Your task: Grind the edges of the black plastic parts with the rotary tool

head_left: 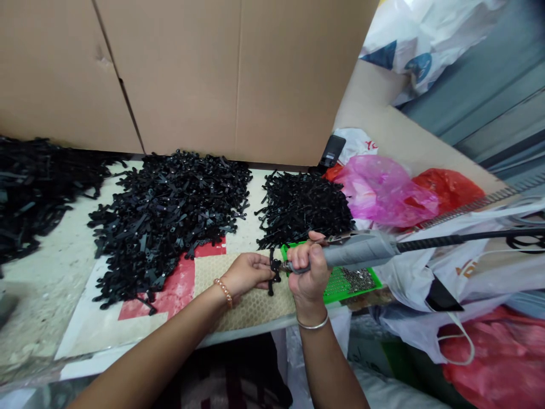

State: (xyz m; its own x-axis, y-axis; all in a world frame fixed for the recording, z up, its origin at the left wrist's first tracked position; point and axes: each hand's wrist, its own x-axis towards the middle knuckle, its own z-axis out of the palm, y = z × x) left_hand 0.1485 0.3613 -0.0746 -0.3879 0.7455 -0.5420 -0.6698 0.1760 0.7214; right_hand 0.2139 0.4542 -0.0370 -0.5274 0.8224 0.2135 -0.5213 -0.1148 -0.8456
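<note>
A: Your left hand point(249, 274) — state?

B: Fingers curled in, pinching a small black plastic part point(273, 274) at the tips. The part sits just over the beige honeycomb mat point(255, 304), between your two hands. A beaded bracelet is on that wrist.

A: And the right hand point(309, 267)?

B: Closed in a full fist round the grey-wrapped handle of the powered screwdriver point(357, 251). Its tip points left and meets the black part your left hand pinches. The tool's dark cable runs off to the right edge. A thin metal bangle is on that wrist.

A: What's close by?

B: A green tray point(340, 282) lies just under and beside your right hand, with small metal screws point(359, 278) heaped in its right half. Behind the hands, a smaller pile of black parts point(304, 207); left of it a bigger pile point(170, 210), spilling onto a red-and-white sheet point(179, 287). A third pile point(34, 187) sits at the far left.

A: Background?

B: Cardboard wall point(191, 74) behind the piles. Pink bag point(378, 190) and red bag point(447, 187) to the right, white plastic bags below them.
</note>
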